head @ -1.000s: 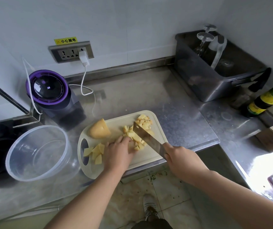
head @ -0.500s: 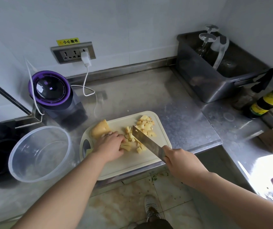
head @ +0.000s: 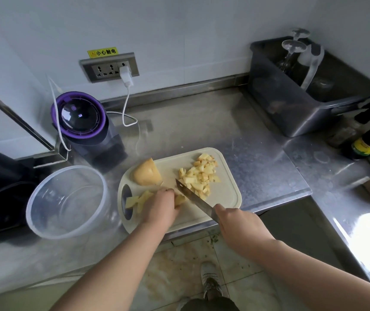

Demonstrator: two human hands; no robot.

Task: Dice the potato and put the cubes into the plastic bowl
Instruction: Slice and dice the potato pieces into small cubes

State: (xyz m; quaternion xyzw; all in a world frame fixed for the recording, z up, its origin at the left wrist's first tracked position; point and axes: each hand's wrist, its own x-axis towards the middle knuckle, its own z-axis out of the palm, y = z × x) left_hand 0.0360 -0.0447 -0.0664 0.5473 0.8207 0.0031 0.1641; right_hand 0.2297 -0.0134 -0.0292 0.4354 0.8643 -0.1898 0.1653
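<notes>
- We see the cutting board [head: 224, 198] lying on the steel worktop [head: 202, 124], with its near edge at the worktop's front lip.
- The left hand [head: 160, 208] sits at about 7 o'clock on the board, fingers curled down over a bundle of potato strips [head: 142, 198]. The strips stick out toward 9 o'clock from under it.
- The right hand [head: 237, 223] is clenched around the handle of the knife [head: 193, 199]. The blade slants toward 10 o'clock, its tip near the board's middle and its flat just beside the left fingertips.
- A heap of potato cubes [head: 199, 176] lies at 1 o'clock on the board, just beyond the blade.
- An uncut potato chunk [head: 146, 173] rests at 10 o'clock on the board, apart from the heap.
- The plastic bowl [head: 45, 223] stands on the worktop at 9 o'clock from the board, just beside it; we see no cubes inside.
</notes>
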